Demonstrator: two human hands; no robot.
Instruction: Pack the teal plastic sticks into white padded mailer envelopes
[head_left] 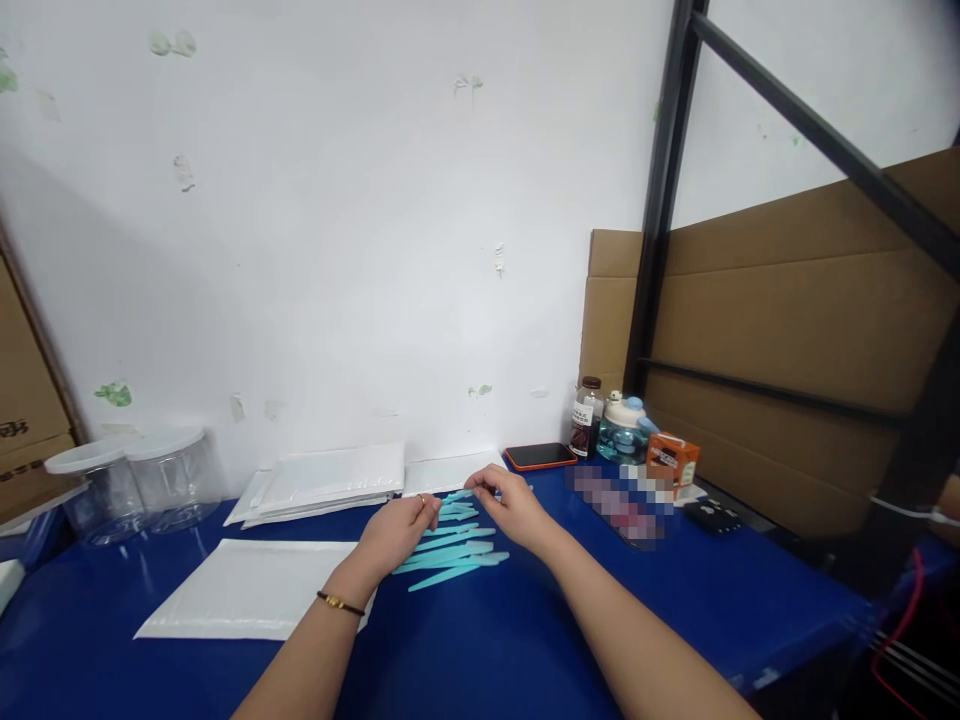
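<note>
Several thin turquoise strips [454,553] lie roughly side by side on the blue table, between and below my two hands. My left hand [401,530] is at the left ends of the upper strips, its fingers pinched together. My right hand [510,505] is over the right side of the upper strips, thumb and fingers closed near a turquoise strip [457,495]. What either set of fingertips grips is too small to make out. A white padded envelope [247,590] lies flat to the left, partly behind my left wrist.
More white envelopes [330,475] are stacked by the wall. Two clear jars [176,485] stand at the left. A phone [540,457], dark bottle [583,425], teal jug [622,435] and orange box [673,463] are at the back right, beside a black metal frame [660,200].
</note>
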